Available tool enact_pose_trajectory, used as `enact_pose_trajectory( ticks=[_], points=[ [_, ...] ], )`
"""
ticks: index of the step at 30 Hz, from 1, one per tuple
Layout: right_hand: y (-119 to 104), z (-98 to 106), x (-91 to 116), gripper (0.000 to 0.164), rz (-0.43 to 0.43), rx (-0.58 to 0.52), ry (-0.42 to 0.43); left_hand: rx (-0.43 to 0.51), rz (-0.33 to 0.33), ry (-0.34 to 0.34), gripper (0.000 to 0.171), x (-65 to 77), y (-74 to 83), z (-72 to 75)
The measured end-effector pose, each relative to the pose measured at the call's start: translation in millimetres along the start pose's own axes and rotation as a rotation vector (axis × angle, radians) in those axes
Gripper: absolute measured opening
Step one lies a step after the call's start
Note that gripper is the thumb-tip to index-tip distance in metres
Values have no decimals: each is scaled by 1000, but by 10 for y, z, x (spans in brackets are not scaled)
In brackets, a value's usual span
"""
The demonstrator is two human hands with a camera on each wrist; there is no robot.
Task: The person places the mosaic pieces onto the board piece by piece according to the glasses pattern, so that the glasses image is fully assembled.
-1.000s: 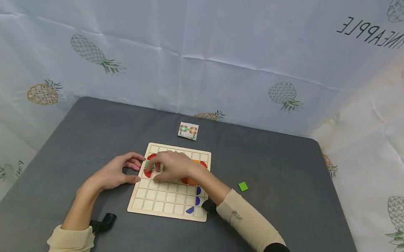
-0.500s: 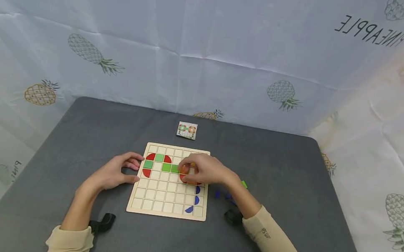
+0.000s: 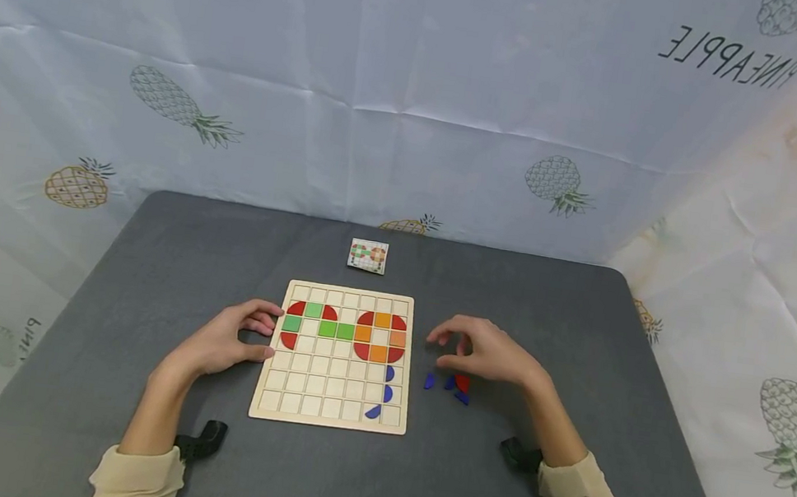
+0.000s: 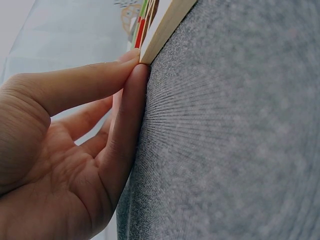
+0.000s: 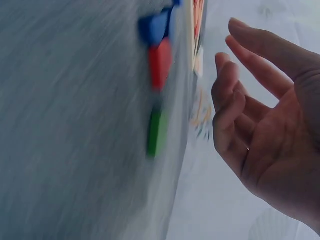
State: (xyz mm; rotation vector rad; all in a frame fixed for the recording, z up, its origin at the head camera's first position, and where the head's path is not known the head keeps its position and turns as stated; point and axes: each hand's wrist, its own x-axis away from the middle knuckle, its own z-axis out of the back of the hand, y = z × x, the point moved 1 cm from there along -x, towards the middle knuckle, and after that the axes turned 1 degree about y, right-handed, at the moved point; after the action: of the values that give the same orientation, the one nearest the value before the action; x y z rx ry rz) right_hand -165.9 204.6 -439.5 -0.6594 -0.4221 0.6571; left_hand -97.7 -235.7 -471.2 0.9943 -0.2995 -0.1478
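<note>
My left hand (image 3: 227,337) rests at the left edge of a wooden grid board (image 3: 307,411); in the left wrist view, thumb and a finger touch the board's edge (image 4: 162,35). On the grid lie red rounded pieces (image 3: 288,341), green squares (image 3: 327,328), orange squares (image 3: 378,353) and blue half-round pieces (image 3: 387,394). My right hand (image 3: 486,349) hovers right of the board, fingers bent and apart, with nothing between them. Close by on the table are blue pieces (image 5: 155,27), a red piece (image 5: 160,62) and a green block (image 5: 156,132), which my hand hides in the head view.
A small printed card (image 3: 368,255) with a coloured grid pattern lies behind the board. The grey tabletop (image 3: 242,246) ends at a pale curtain (image 3: 421,61) with pineapple prints. Black wrist mounts (image 3: 203,440) stick out by both forearms.
My right hand has moved from over the board's left part, across the orange pieces, to beside the board at right, uncovering the coloured pieces. The left hand has stayed at the edge.
</note>
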Motion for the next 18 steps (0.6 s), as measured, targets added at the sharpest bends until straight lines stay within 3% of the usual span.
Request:
enact_pose_trajectory(
  ticks=[8, 18],
  points=[
    [289, 105, 298, 35, -77, -25, -12, 7, 0, -1, 63, -2, -4, 0],
    [543, 155, 392, 34, -60, -54, -38, 9, -5, -3, 63, -8, -9, 1]
  ],
)
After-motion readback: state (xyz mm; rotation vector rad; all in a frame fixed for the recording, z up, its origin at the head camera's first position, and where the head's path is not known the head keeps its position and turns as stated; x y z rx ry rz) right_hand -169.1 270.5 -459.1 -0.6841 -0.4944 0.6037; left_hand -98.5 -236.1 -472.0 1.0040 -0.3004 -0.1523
